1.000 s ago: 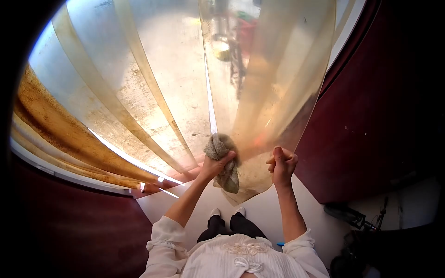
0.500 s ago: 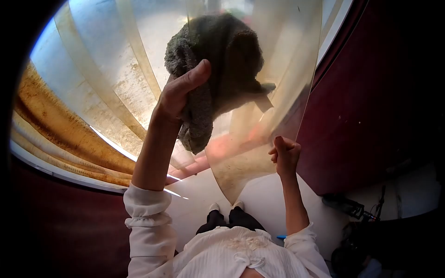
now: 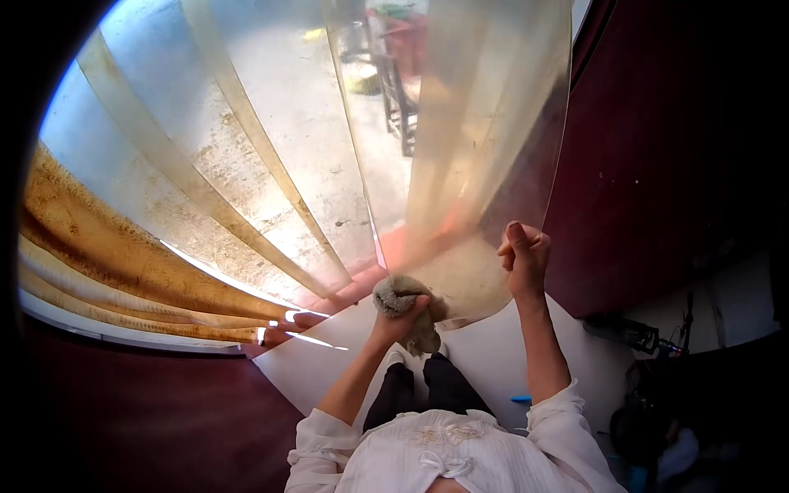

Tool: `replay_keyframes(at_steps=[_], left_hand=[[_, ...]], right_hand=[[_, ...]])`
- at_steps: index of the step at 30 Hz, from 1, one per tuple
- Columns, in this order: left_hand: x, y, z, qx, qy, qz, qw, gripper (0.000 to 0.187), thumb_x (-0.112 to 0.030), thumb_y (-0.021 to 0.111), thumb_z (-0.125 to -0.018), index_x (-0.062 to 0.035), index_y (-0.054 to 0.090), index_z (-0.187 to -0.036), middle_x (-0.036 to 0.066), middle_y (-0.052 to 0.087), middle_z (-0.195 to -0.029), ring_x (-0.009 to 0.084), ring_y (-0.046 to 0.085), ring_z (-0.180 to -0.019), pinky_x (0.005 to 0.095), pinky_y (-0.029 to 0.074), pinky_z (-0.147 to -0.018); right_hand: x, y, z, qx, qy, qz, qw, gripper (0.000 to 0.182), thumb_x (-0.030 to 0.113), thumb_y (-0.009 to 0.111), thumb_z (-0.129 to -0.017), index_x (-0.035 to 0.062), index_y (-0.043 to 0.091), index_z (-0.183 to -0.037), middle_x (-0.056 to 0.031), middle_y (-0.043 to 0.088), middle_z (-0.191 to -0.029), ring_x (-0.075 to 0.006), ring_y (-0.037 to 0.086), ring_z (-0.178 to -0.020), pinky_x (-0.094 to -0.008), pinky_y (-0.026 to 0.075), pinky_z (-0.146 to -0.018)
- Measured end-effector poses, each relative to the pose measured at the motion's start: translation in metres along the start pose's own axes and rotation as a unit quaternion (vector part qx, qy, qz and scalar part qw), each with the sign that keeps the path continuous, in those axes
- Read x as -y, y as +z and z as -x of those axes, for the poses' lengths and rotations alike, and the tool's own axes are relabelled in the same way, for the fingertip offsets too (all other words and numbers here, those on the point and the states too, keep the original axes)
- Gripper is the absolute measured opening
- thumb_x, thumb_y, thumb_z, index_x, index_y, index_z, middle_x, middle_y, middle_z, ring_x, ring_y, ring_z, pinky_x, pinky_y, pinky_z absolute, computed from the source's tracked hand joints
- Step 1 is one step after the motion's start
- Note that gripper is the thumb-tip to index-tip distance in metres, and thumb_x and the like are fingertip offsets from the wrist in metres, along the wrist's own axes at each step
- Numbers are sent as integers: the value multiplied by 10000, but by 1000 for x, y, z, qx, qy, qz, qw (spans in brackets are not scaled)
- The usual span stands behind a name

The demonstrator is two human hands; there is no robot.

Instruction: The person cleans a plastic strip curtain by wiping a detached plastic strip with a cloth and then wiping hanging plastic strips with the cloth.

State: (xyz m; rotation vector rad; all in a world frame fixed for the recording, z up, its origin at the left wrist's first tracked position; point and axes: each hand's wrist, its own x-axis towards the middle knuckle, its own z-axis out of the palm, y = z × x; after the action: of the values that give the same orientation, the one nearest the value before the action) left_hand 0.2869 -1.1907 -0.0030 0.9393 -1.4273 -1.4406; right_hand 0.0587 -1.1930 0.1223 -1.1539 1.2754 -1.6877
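Note:
My left hand (image 3: 401, 322) is closed round a bunched grey-green cloth (image 3: 393, 296), low down at the bottom end of a see-through plastic curtain strip (image 3: 464, 283). Part of the cloth hangs below my fingers, and it appears to touch the strip. On the other side, my right hand (image 3: 528, 256) makes a fist at the strip's right edge, thumb up, gripping that edge. The strip is yellowish and hazy, bowed out towards me.
More plastic strips (image 3: 246, 156) with overlapping yellowed bands hang to the left, brown-stained at the far left. Dark red panels (image 3: 641, 189) flank the doorway. Below is a pale floor (image 3: 481, 353) with a blue object (image 3: 520, 399). Dark equipment (image 3: 629, 333) stands at the right.
My left hand has brought the cloth down from high on the strip to its bottom end. My right hand stays at the edge, shifted slightly up and right in view.

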Motion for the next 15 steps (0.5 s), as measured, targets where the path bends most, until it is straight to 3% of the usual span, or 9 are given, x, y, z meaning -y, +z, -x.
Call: replay_keyframes(at_steps=[1, 2, 4, 6, 7, 9, 10, 12, 15], left_hand=[[6, -1, 4, 6, -28, -28, 999, 237, -207, 701, -830, -53, 603, -980, 12, 600, -905, 131, 553, -840, 297, 474, -748], [13, -1, 3, 10, -48, -55, 997, 236, -213, 705, -828, -55, 607, -973, 11, 603, -891, 132, 557, -824, 299, 478, -736], [33, 5, 19, -1, -27, -9, 1000, 240, -220, 713, -820, -45, 618, -954, 18, 616, -893, 135, 571, -825, 294, 484, -733], [49, 12, 33, -3, -60, -4, 998, 234, -217, 711, -819, -44, 621, -947, 23, 622, -903, 135, 574, -833, 291, 485, -738], [56, 19, 41, -3, -79, -2, 997, 239, -236, 706, -826, -45, 617, -939, 27, 623, -880, 130, 578, -809, 286, 487, -710], [70, 33, 58, 23, -96, -37, 994, 230, -253, 690, -841, -49, 611, -913, 25, 622, -841, 114, 579, -763, 267, 485, -665], [81, 39, 67, 26, -46, -68, 996, 246, -268, 687, -843, -45, 616, -920, 27, 627, -849, 120, 585, -779, 274, 489, -678], [114, 54, 89, 3, -84, -98, 992, 278, -292, 694, -835, -44, 621, -936, 32, 635, -861, 127, 595, -801, 281, 494, -692], [89, 78, 98, -15, -112, -41, 993, 300, -335, 697, -825, -53, 644, -914, 41, 657, -865, 136, 618, -788, 284, 501, -696]], right_hand=[[-2, -8, 2, 41, 3, -16, 999, 465, 398, 665, -841, 16, 589, -586, -23, 539, -504, -57, 442, -429, -204, 311, -423], [-4, -10, 5, 46, -1, -9, 999, 465, 398, 665, -841, 16, 589, -586, -23, 539, -504, -57, 442, -429, -204, 311, -423], [-10, -20, 22, 99, 24, 32, 994, 324, 301, 683, -836, -5, 686, -728, -65, 645, -625, -80, 566, -557, -204, 415, -519], [-24, -34, 43, 161, 115, 106, 975, 222, 200, 698, -819, -13, 706, -883, -95, 698, -786, -101, 643, -740, -217, 491, -669], [-27, -35, 50, 146, 129, 78, 978, 194, 119, 703, -810, -20, 692, -944, -99, 701, -861, -117, 654, -838, -233, 512, -756], [-28, -43, 52, 158, 127, 62, 977, 202, 112, 703, -810, -18, 687, -963, -98, 700, -877, -117, 655, -842, -231, 512, -763], [-26, -51, 53, 160, 128, 48, 978, 212, 106, 703, -810, -17, 683, -982, -97, 699, -893, -117, 655, -845, -229, 513, -769], [-22, -64, 53, 197, 127, 80, 969, 204, 54, 675, -821, -9, 672, -1015, -91, 695, -918, -145, 664, -870, -247, 527, -780], [-19, -89, 53, 258, 96, 61, 960, 188, 47, 652, -837, -1, 674, -1018, -99, 694, -915, -148, 667, -865, -254, 537, -765]])
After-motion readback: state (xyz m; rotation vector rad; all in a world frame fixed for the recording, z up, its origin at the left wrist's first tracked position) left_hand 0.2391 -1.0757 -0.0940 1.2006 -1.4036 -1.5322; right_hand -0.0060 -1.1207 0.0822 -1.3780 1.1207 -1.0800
